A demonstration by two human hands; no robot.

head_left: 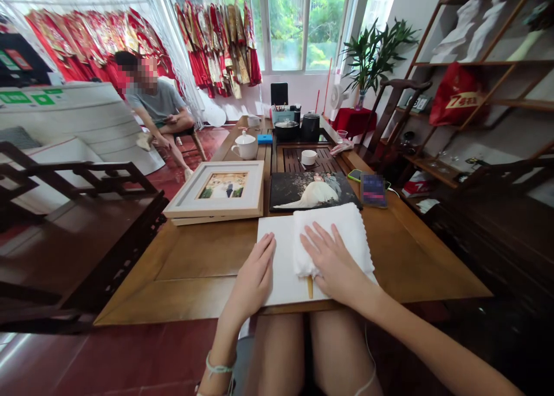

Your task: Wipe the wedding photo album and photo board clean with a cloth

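Observation:
A white board or canvas-like panel (281, 286) lies flat at the table's near edge. Along its left edge rests my left hand (254, 276), fingers stretched out and close together, gripping nothing. My right hand (333, 260) lies flat with spread fingers on a folded white cloth (352, 225) with a scalloped edge, which covers the panel's right part. From under the cloth sticks out a narrow tan strip (310, 287); its other end is hidden. Just beyond the panel is a dark photo print (303, 191) of a figure in a white gown.
Left of the print, light wooden picture frames (214, 211) are stacked. A phone (373, 189) lies to the right. Farther back stand a white lidded cup (246, 146), a small white bowl (309, 156) and a black kettle (310, 127). A seated person (158, 104) is at the left.

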